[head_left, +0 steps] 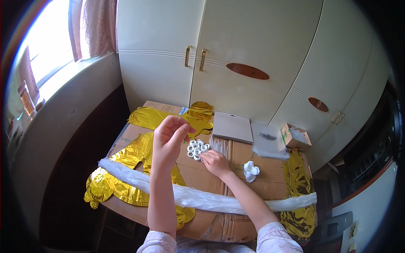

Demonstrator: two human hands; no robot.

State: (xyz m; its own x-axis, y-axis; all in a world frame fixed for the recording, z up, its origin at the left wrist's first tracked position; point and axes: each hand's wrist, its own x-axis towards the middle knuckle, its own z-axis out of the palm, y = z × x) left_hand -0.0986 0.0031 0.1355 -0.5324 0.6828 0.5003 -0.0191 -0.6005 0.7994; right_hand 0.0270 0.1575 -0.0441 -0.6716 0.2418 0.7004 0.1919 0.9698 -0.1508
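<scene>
My left hand point(171, 137) is raised above the cardboard, its fingers curled into a pinch; whatever they hold, if anything, is too small to make out. Lower and to the right, my right hand point(216, 163) rests with bent fingers at the edge of a cluster of small white rings point(194, 148). Its fingertips touch or nearly touch the nearest rings, and what they grip is hidden. Just beyond this hand lie several thin clear sticks point(221, 145). A long bundle of white, glossy strands point(202, 199) stretches across the near side, passing under both forearms.
Flat gold foil pieces point(128, 154) cover the left of the cardboard point(270, 181), and another gold piece point(298, 189) lies at right. Behind are a grey flat box point(233, 126), a clear plastic bag point(268, 141) and a small open carton point(296, 137). A crumpled white piece point(251, 170) sits right.
</scene>
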